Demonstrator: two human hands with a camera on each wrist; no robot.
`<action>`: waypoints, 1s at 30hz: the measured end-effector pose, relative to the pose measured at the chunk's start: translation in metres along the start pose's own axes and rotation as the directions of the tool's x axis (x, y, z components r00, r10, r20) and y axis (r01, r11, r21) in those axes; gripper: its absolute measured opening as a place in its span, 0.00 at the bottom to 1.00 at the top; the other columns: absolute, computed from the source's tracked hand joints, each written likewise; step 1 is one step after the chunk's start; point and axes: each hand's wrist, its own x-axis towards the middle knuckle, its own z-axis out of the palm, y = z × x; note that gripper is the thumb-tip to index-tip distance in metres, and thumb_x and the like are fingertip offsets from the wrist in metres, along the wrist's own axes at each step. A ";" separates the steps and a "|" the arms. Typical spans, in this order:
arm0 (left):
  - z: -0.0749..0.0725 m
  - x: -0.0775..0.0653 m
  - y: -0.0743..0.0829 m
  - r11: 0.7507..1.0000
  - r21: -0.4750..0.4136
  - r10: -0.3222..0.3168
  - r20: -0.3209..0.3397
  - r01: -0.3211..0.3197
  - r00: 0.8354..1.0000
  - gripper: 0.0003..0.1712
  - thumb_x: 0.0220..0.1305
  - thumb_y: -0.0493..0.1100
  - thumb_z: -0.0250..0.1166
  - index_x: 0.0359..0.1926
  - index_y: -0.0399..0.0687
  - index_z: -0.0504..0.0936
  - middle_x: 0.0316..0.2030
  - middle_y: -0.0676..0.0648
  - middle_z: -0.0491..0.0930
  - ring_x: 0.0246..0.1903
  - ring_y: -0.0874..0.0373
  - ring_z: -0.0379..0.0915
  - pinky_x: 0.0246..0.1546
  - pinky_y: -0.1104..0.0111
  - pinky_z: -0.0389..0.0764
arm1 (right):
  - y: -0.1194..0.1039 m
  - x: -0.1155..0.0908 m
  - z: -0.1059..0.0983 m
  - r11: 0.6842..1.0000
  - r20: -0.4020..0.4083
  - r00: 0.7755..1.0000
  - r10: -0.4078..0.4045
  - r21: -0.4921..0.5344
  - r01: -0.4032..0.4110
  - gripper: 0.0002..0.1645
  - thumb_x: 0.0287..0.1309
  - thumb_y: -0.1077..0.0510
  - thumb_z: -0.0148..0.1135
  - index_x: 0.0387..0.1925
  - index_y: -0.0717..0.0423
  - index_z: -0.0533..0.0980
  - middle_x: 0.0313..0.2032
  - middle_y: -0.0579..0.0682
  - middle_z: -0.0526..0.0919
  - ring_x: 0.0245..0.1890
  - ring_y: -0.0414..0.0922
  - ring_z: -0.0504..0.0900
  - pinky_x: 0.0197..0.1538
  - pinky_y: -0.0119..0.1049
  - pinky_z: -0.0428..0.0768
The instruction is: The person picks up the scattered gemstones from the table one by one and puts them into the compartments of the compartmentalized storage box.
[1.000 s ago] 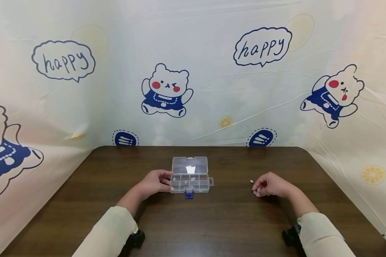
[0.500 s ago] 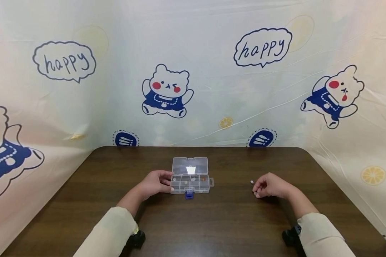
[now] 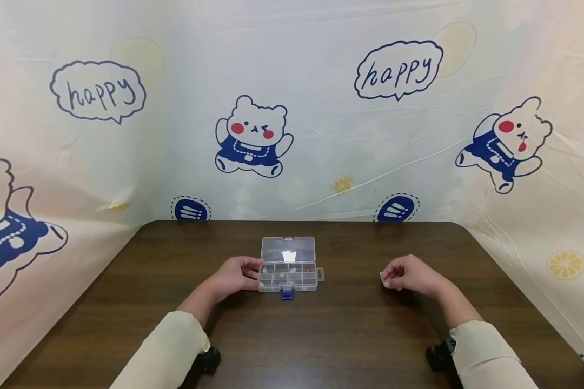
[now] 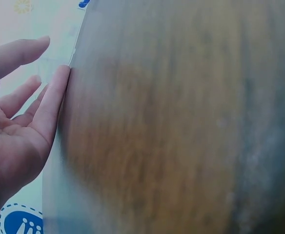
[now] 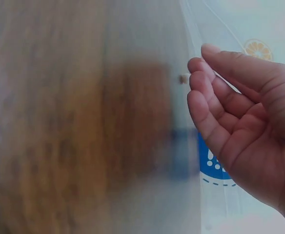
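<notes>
The clear plastic compartment box (image 3: 302, 279) stands on the table with its lid (image 3: 277, 249) raised at the back and a blue latch (image 3: 286, 295) at the front. Small white, yellowish and orange pieces lie in some compartments. My left hand (image 3: 233, 278) holds the box's left end, thumb near the front corner and fingers toward the back. Off to the right, my right hand (image 3: 411, 274) is low over the table, fingers curled and thumb close to the index finger. A small white pill-like piece (image 3: 381, 274) shows right at its fingertips. The palm (image 5: 250, 131) faces the right wrist camera.
The dark wooden table (image 3: 292, 346) reaches back to a patterned cloth (image 3: 321, 146) with bears and lettering. A hanging tab (image 3: 320, 274) sticks out from the box's right end. Black wrist devices (image 3: 208, 361) sit under both sleeves.
My right hand has shifted slightly away from me, its fingertips now at the white piece that lay apart before. The whitish bit at its thumb no longer shows. The left hand stays at the box.
</notes>
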 end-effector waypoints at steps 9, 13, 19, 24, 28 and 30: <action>-0.002 0.001 0.003 1.000 0.003 0.003 0.007 -0.003 1.000 0.36 0.48 0.33 0.77 0.60 0.41 0.77 0.47 0.45 0.80 0.41 0.53 0.76 0.43 0.64 0.82 | -0.008 0.002 -0.001 1.000 -0.064 0.998 -0.016 0.022 0.017 0.12 0.57 0.59 0.70 0.40 0.62 0.82 0.34 0.50 0.85 0.32 0.48 0.80 0.39 0.37 0.83; -0.001 -0.001 0.002 1.000 -0.006 -0.004 0.008 0.004 1.000 0.35 0.47 0.32 0.77 0.60 0.41 0.77 0.47 0.45 0.79 0.41 0.53 0.76 0.43 0.63 0.82 | -0.011 0.003 0.002 0.999 -0.076 0.996 -0.042 0.019 0.043 0.13 0.56 0.58 0.70 0.40 0.62 0.82 0.34 0.50 0.85 0.32 0.48 0.79 0.39 0.35 0.82; 0.000 0.000 0.002 1.000 -0.018 -0.006 0.007 0.006 1.000 0.35 0.47 0.32 0.77 0.59 0.41 0.77 0.46 0.45 0.80 0.41 0.53 0.76 0.43 0.63 0.82 | -0.017 0.005 0.007 0.997 -0.099 0.993 -0.070 0.016 0.072 0.14 0.56 0.58 0.71 0.40 0.62 0.82 0.33 0.50 0.84 0.33 0.48 0.78 0.38 0.35 0.81; 0.000 0.000 0.001 1.000 -0.007 0.001 0.005 -0.001 1.000 0.35 0.47 0.32 0.77 0.60 0.40 0.77 0.47 0.45 0.80 0.40 0.53 0.76 0.43 0.64 0.82 | -0.022 0.007 0.012 0.995 -0.105 0.990 -0.092 0.018 0.094 0.14 0.55 0.57 0.71 0.40 0.63 0.82 0.33 0.50 0.84 0.33 0.48 0.78 0.37 0.35 0.81; 0.000 0.000 0.001 1.000 -0.007 0.004 0.004 -0.004 1.000 0.35 0.48 0.32 0.77 0.60 0.40 0.77 0.47 0.45 0.80 0.40 0.53 0.76 0.42 0.64 0.82 | -0.027 0.010 0.015 0.993 -0.109 0.988 -0.114 0.006 0.115 0.14 0.56 0.57 0.71 0.41 0.63 0.82 0.32 0.49 0.84 0.32 0.48 0.78 0.37 0.35 0.81; -0.001 0.000 0.001 1.000 -0.002 0.009 0.008 -0.009 1.000 0.35 0.48 0.32 0.76 0.60 0.40 0.77 0.47 0.44 0.80 0.41 0.53 0.76 0.42 0.64 0.82 | -0.031 0.012 0.016 0.992 -0.107 0.986 -0.128 0.000 0.128 0.14 0.56 0.57 0.71 0.41 0.62 0.82 0.32 0.48 0.84 0.32 0.48 0.78 0.37 0.35 0.81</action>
